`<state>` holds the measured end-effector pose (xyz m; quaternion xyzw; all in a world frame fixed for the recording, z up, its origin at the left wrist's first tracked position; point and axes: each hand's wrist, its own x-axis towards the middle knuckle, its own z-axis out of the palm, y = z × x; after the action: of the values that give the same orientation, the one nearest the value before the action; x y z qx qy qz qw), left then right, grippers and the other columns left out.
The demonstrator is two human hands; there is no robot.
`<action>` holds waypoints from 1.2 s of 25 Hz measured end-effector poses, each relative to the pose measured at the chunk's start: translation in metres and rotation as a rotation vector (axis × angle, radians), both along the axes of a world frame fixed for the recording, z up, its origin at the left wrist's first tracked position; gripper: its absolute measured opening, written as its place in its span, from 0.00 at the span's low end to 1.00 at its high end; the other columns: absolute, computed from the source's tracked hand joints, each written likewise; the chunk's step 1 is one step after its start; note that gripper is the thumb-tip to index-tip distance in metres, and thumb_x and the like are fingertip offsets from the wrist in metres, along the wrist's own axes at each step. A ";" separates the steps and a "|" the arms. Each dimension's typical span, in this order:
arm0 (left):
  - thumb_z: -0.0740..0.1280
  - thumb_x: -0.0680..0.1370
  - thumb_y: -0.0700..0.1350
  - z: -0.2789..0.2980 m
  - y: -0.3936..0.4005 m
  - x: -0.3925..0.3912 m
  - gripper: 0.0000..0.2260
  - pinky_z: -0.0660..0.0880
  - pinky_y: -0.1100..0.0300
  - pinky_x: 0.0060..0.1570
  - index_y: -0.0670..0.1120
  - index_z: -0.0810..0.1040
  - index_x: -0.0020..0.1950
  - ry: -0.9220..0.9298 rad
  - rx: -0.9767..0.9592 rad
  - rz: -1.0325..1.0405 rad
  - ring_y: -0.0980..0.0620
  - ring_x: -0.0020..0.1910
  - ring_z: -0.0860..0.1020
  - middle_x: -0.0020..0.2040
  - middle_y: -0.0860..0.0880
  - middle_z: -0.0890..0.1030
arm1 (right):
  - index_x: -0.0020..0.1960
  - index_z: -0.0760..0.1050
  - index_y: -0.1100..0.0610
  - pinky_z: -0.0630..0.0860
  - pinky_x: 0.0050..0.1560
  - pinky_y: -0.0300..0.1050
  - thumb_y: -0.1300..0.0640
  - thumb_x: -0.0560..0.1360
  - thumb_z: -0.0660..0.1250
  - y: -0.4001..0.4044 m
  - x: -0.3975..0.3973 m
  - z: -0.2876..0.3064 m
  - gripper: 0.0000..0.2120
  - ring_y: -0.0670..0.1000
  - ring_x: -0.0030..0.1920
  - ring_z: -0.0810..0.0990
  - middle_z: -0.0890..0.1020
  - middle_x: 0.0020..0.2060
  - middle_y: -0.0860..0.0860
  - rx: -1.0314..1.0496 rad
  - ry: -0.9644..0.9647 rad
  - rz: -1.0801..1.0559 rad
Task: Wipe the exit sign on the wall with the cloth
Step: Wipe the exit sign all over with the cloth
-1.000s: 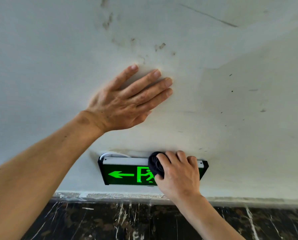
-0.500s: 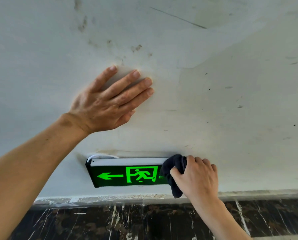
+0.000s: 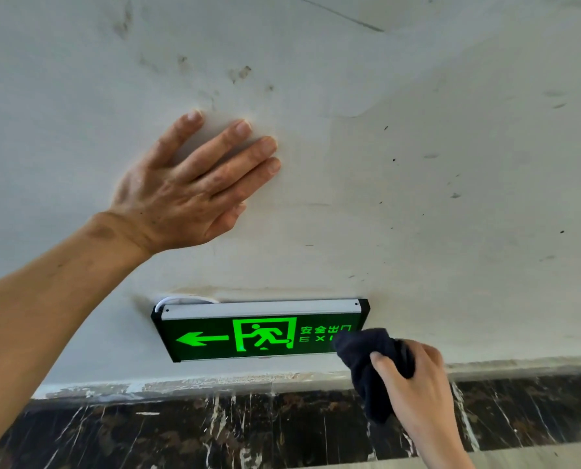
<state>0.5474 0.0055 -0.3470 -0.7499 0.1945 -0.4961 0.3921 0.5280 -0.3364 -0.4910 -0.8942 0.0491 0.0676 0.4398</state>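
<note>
Right hand [image 3: 417, 377]: fingers curled tight around a bunched dark cloth [image 3: 372, 363], thumb pressing its front. The cloth's upper fold touches the right end of the exit sign [image 3: 258, 330], covering the last letter of "EXIT"; its loose tail hangs below the hand.

Left hand [image 3: 184, 191]: fully open, palm flat on the wall [image 3: 451, 198], fingers spread and pointing up-right, holding nothing. It sits well above the sign's left half.

Exit sign: long axis horizontal, mounted low on the wall just left of the right hand. Green arrow points left; running-figure pictogram at centre faces right. Glossy dark rectangular face, pale metal top strip, black end caps. White cable [image 3: 180, 301] loops out at the upper left corner.

Wall: matte white plaster, scuffed and smudged. Below it, a dark marble skirting [image 3: 214, 431] with white veins.

Change versus 0.5 s ago: cloth and right hand have shifted right, off most of the face; pictogram and characters now exposed. Left hand unchanged.
</note>
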 end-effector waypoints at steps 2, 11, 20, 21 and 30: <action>0.61 0.78 0.50 -0.001 0.000 0.000 0.28 0.56 0.40 0.71 0.45 0.64 0.77 -0.002 0.010 0.007 0.43 0.74 0.62 0.76 0.46 0.64 | 0.49 0.75 0.49 0.70 0.46 0.48 0.53 0.71 0.69 -0.001 0.011 0.006 0.08 0.43 0.46 0.76 0.73 0.52 0.49 0.104 -0.097 -0.045; 0.59 0.78 0.50 -0.001 0.000 0.002 0.27 0.57 0.40 0.70 0.45 0.65 0.77 -0.009 0.032 0.015 0.43 0.73 0.65 0.75 0.46 0.64 | 0.67 0.65 0.48 0.67 0.43 0.41 0.64 0.76 0.62 0.026 0.042 -0.005 0.22 0.47 0.47 0.72 0.70 0.59 0.51 0.248 -0.220 -0.105; 0.59 0.78 0.50 0.000 -0.001 0.003 0.28 0.57 0.39 0.70 0.43 0.65 0.77 -0.025 0.053 0.012 0.42 0.72 0.66 0.75 0.45 0.65 | 0.63 0.64 0.45 0.71 0.39 0.35 0.55 0.70 0.73 0.031 0.040 -0.023 0.26 0.45 0.53 0.75 0.73 0.57 0.49 0.489 -0.122 -0.063; 0.59 0.77 0.50 0.000 -0.001 0.003 0.28 0.57 0.39 0.70 0.43 0.65 0.77 -0.030 0.055 0.013 0.41 0.72 0.66 0.75 0.45 0.65 | 0.62 0.65 0.45 0.71 0.40 0.35 0.55 0.70 0.72 0.032 0.040 -0.025 0.25 0.45 0.53 0.75 0.74 0.56 0.49 0.494 -0.134 -0.071; 0.59 0.77 0.50 0.001 -0.002 0.001 0.28 0.57 0.39 0.70 0.43 0.64 0.77 -0.028 0.047 0.019 0.41 0.72 0.66 0.75 0.45 0.65 | 0.60 0.71 0.46 0.70 0.55 0.45 0.57 0.78 0.63 0.030 0.045 -0.045 0.13 0.45 0.53 0.77 0.79 0.52 0.46 0.620 -0.160 -0.129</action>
<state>0.5489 0.0034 -0.3461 -0.7352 0.1933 -0.4981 0.4172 0.5727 -0.3060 -0.5358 -0.7153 0.0478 -0.0190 0.6969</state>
